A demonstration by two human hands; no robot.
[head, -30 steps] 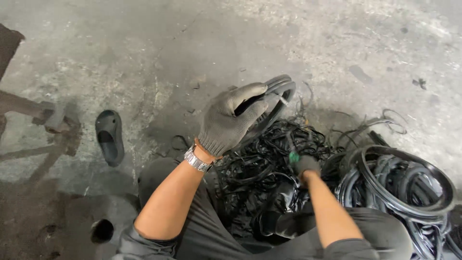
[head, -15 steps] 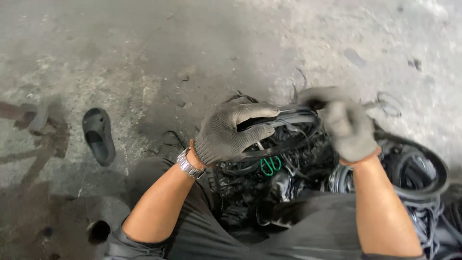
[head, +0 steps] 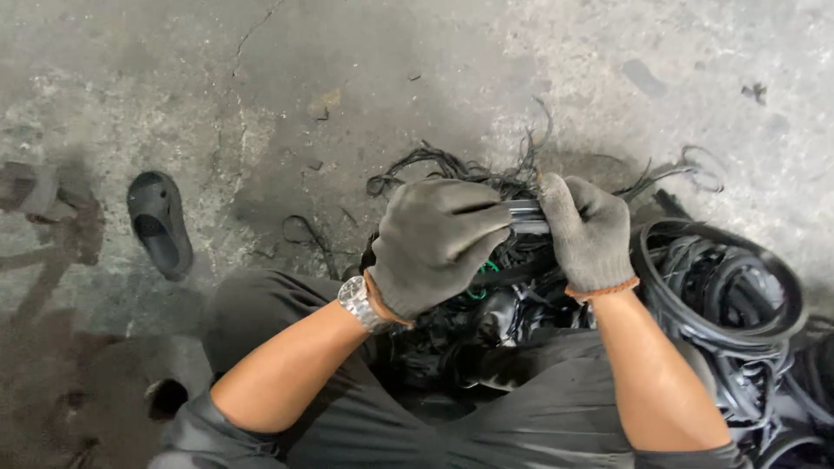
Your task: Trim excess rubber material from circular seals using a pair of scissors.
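Between gloved hands (head: 521, 234), shiny black rubber strip (head: 524, 214)

Single head-worn view, looks steeply down, close over own forearms and lap; concrete floor (head: 261, 95) fills frame top; no second view shares scene.

Right hand (head: 589, 233) has joined left hand (head: 437, 243) on strip (head: 524, 215).

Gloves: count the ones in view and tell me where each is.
2. One grey glove is on the left hand, one on the right hand. Both grip the same black rubber strip above the tangled pile. More could lie hidden in it.
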